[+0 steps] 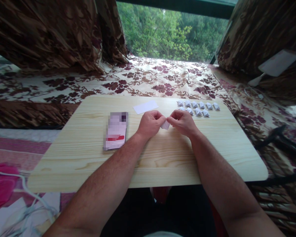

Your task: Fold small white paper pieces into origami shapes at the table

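A small folded piece of white paper [165,125] is pinched between my two hands, just above the middle of the table. My left hand [151,123] grips its left edge between thumb and forefinger. On the opposite side, the fingertips of my right hand [182,121] close on the paper too. Behind my left hand lies a flat white paper strip [145,107]. Several folded white paper pieces [201,105] sit in two rows at the back right, and my right hand partly hides the nearer row.
A phone-like object [115,131], partly pixelated, lies left of my forearm on the wooden table [84,138]. A white lamp [277,62] stands at the right. White cables [27,187] and loose papers lie at the lower left. Patterned cloth [160,77] covers the ledge beyond the table.
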